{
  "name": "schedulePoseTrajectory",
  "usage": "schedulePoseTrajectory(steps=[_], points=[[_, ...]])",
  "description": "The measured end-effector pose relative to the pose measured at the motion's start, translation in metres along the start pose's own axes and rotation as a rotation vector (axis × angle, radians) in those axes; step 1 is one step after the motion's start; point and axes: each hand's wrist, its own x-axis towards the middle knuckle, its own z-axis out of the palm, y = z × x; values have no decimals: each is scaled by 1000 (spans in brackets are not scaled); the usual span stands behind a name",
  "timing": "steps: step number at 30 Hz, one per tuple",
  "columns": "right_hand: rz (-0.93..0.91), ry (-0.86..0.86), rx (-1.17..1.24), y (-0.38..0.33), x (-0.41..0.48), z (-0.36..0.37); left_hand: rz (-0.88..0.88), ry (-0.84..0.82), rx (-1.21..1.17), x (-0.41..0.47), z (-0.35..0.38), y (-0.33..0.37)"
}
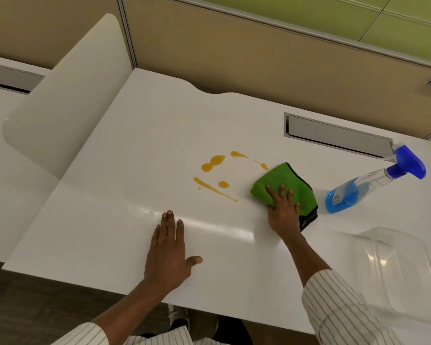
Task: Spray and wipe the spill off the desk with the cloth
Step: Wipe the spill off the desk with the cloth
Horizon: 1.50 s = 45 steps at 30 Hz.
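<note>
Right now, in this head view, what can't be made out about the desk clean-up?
- Cloth: right hand covers its near part.
- Spill: cloth may hide its right end.
- Bottle: label too small to read.
- Tub: cut off by the right edge.
- Whether the desk was sprayed: unclear.

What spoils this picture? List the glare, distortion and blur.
Head view: a bright band of glare crosses the desk between the left hand and the right hand; wide-angle bending curves the desk edges and partition; the clear plastic container at the right looks soft; the orange spill and green cloth stay sharp.
</note>
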Motion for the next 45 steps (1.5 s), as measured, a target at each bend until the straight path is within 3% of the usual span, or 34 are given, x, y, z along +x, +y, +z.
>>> schedulePoseTrajectory(steps=[6,10,15,20,25,29,34,39,45], points=[[139,6,39,-24,-44,17,-2,-4,-17,-2,-3,0],[-48,9,-33,-37,-81,36,2,43,-33,-2,0,0],[-199,-28,-30,-13,-30,15,3,54,-26,0,0,1],[-70,-37,44,12,22,-8,-4,85,-8,0,2,1],[109,12,-22,-16,-9,5,-6,83,-24,0,3,0],[8,-6,-37,-44,-47,25,-10,86,-31,-1,3,0],[-128,-73,17,-25,1,5,-19,105,-21,-1,6,-1],[2,-80,11,3,45,-19,-14,106,-16,-1,8,-3],[116,-34,-117,-29,-4,2,-28,92,-16,-1,13,-7]])
